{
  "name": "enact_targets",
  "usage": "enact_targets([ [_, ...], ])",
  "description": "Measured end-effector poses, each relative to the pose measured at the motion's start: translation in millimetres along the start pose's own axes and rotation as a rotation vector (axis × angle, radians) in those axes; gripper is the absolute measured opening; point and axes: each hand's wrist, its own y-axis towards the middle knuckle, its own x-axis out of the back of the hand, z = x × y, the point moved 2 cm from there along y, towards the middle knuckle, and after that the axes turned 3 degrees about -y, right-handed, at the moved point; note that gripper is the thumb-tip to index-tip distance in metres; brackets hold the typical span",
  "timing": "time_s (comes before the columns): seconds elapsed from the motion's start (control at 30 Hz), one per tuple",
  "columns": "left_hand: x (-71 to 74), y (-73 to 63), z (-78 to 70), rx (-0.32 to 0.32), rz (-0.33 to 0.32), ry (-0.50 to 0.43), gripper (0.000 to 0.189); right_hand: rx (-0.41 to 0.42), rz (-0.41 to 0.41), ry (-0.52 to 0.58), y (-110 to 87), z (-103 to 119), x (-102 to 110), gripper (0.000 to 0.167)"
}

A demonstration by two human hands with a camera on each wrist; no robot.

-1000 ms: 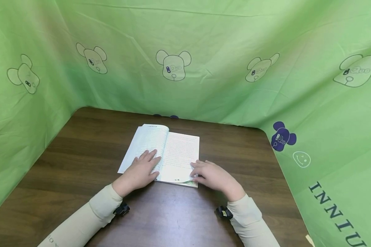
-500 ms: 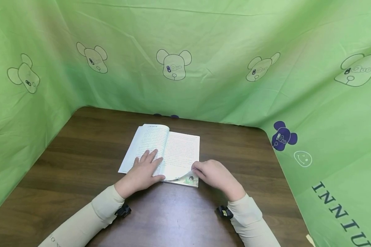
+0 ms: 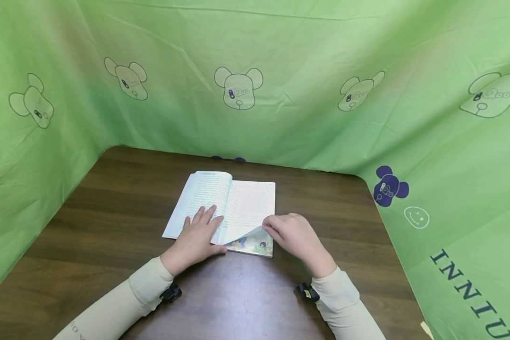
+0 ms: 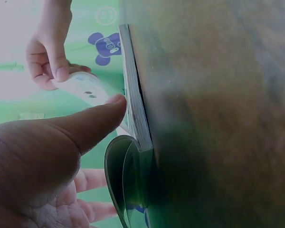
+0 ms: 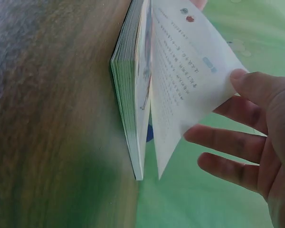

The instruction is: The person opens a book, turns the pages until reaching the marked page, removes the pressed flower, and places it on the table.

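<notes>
An open book (image 3: pixel 250 198) lies on the table, its left pages curling up near the spine. My left hand (image 3: pixel 197 236) rests spread on the left page, the thumb reaching past the book's lower edge. With thumb and fingers, my right hand (image 3: pixel 291 233) pinches the lower right corner of a page (image 5: pixel 194 71) and holds it up off the block. Under the lifted page a coloured picture (image 3: pixel 255 243) shows. The right wrist view shows printed text on the raised page's underside and the thick page block (image 5: pixel 126 90) below it.
The brown wooden table (image 3: pixel 238 302) extends around the book. A green cloth (image 3: pixel 297 47) with bear-head prints hangs behind and along both sides. Each wrist carries a small black device (image 3: pixel 308 292) by the sleeve.
My right hand has gone from loose fingers at the page edge to pinching the corner and raising it, uncovering more of the picture. My left hand has shifted slightly right.
</notes>
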Motion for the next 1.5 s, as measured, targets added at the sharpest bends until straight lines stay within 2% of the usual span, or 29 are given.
enact_targets([
  [0.2, -0.8, -0.1, 0.2, 0.01, -0.011, 0.033, 0.076, 0.019, -0.025, -0.016, 1.3, 1.4, 1.1, 0.008],
  [0.33, -1.2, 0.3, 0.5, 0.011, -0.023, 0.041, 0.071, 0.023, -0.069, -0.02, 2.0, 0.2, 2.1, 0.01],
  [0.5, -1.8, 0.9, 0.4, 0.01, -0.047, 0.027, 0.066, -0.018, -0.142, -0.017, 1.8, -3.8, 4.7, 0.021],
  [0.67, -2.3, 1.6, 0.6, 0.016, -0.069, 0.018, 0.071, -0.064, -0.154, -0.009, 1.5, -7.0, 6.0, 0.025],
  [0.8, -1.0, 1.1, 0.1, 0.021, -0.107, 0.001, 0.084, -0.085, -0.145, 0.003, 0.8, -8.3, 5.4, 0.025],
  [0.97, 1.1, 1.1, 0.6, -0.006, -0.191, -0.001, 0.106, -0.109, -0.123, 0.016, 0.1, -9.5, 4.7, 0.025],
  [1.17, 2.8, 2.0, 1.4, -0.043, -0.272, 0.05, 0.118, -0.139, -0.094, 0.017, -0.4, -10.9, 3.4, 0.025],
  [1.3, 4.2, 2.0, 1.8, -0.062, -0.277, 0.087, 0.118, -0.187, -0.032, 0.032, -0.9, -11.9, 2.0, 0.025],
  [1.5, 6.2, 2.4, 1.7, -0.107, -0.226, 0.132, 0.114, -0.251, 0.059, 0.035, -1.5, -13.0, -0.9, 0.023],
])
